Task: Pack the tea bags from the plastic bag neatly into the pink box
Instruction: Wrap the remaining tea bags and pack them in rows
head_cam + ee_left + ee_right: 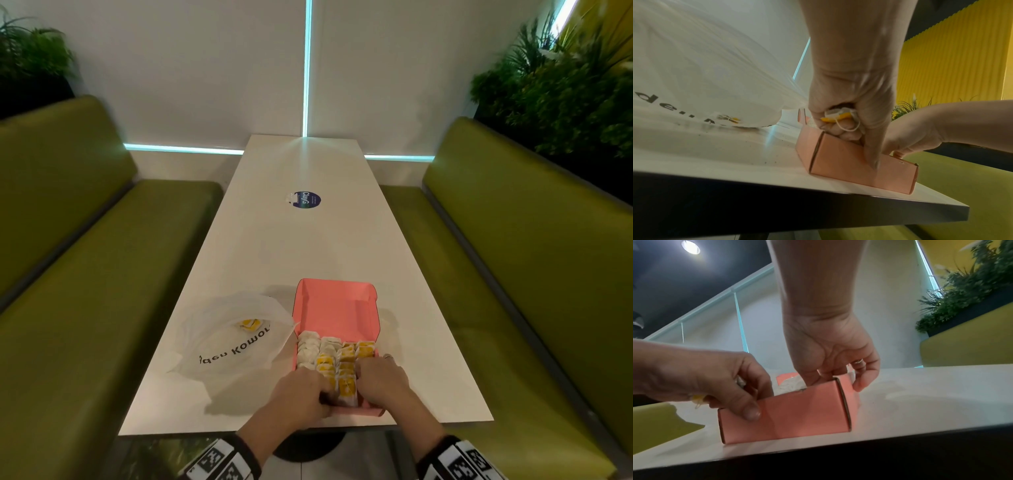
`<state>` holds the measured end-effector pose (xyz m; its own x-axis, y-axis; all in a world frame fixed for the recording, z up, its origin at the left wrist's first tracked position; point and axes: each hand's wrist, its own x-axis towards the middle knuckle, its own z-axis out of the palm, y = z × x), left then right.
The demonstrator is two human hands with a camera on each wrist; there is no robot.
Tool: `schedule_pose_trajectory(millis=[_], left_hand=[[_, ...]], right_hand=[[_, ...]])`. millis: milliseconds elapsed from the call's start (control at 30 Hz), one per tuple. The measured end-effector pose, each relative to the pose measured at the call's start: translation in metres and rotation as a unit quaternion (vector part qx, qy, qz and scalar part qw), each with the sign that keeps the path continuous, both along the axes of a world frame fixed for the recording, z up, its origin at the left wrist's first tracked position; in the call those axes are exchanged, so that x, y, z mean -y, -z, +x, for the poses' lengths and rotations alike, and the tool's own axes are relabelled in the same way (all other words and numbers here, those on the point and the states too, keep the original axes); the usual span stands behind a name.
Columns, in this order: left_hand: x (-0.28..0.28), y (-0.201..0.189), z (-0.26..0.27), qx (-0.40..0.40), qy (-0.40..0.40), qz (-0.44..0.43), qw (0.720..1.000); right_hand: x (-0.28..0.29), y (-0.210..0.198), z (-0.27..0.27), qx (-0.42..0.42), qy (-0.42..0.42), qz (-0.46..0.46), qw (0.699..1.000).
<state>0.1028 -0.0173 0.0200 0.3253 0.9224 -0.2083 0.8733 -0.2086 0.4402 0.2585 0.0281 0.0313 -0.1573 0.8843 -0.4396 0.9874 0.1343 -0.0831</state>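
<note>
The pink box (375, 413) stands near the table's front edge with its lid (337, 310) open. Rows of white and yellow tea bags (346, 356) fill it. My left hand (325, 394) is at the box's front left; its fingers curl round a yellow-tagged tea bag (838, 114) while the thumb (871, 155) presses the front wall. My right hand (363, 375) reaches into the front right part, fingers against the packed bags, the fingertips hidden by the wall in the right wrist view. The plastic bag (233, 339) lies left of the box with one tea bag (250, 324) inside.
The long white table (308, 246) carries a round blue sticker (306, 199) farther back. Green benches (85, 274) run along both sides, with plants behind them. Dark crumbs (764, 162) dot the table near the plastic bag (705, 73).
</note>
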Motion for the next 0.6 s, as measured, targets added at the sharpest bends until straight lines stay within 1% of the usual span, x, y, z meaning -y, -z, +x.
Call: schedule_pose_trajectory(millis=[100, 300, 433, 500, 600], left_hand=[[0.0, -0.001, 0.0, 0.007, -0.001, 0.0, 1.0], [0.001, -0.002, 0.0, 0.007, -0.009, -0.007, 1.0], [0.002, -0.005, 0.0, 0.003, -0.01, -0.008, 1.0], [0.002, -0.008, 0.001, 0.004, -0.004, -0.009, 1.0], [0.002, -0.009, 0.002, 0.007, -0.001, 0.002, 1.0]], right_hand=[[-0.001, 0.001, 0.0, -0.008, 0.011, 0.0, 1.0], [0.001, -0.006, 0.002, 0.015, -0.017, 0.008, 1.0], [0.006, -0.002, 0.004, 0.031, -0.032, -0.027, 0.999], [0.007, 0.002, 0.003, 0.014, -0.018, -0.037, 0.999], [0.006, 0.007, 0.002, -0.004, -0.009, -0.023, 1.0]])
